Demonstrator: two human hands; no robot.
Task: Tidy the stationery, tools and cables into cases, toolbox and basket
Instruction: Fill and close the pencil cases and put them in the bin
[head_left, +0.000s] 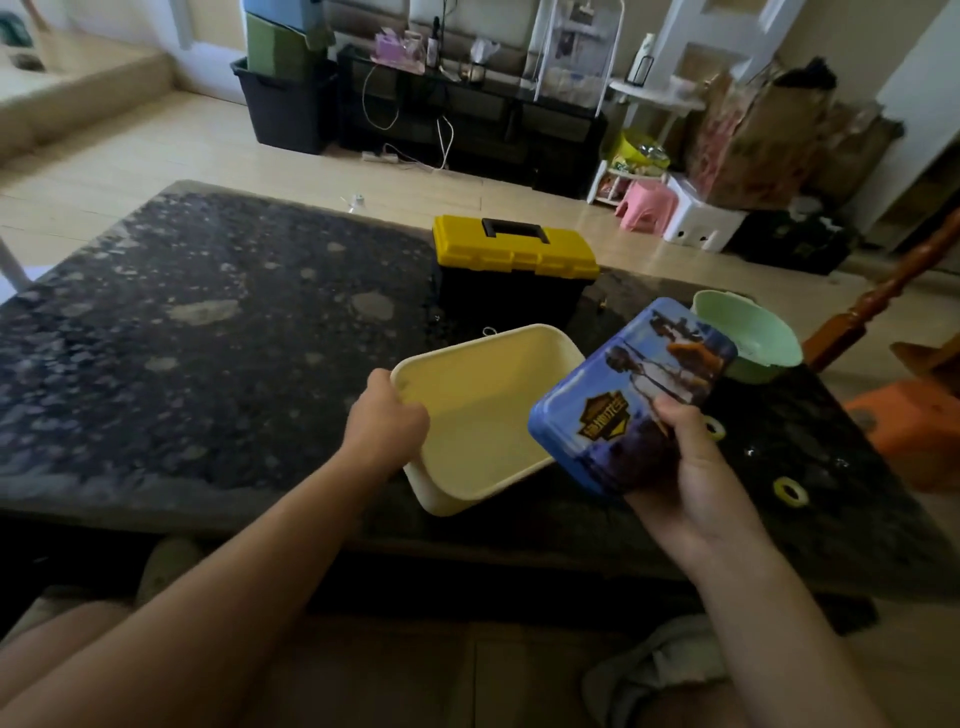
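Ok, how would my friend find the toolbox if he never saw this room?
Look at the big dark speckled stone table. Near its far edge, behind the pale yellow plastic basket, stands a black plastic toolbox. It alone has a bright yellow lid with a black handle.

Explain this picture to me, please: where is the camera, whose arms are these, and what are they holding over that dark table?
No machine here: a person wears one camera on the head, looking forward and down, so these are that person's own arms. The left hand grips the rim of an empty pale yellow tub on the dark speckled table. The right hand holds a blue printed case above it. Behind stand a shut toolbox with a yellow lid and a green bowl. Two small yellow tape rolls lie at the right.
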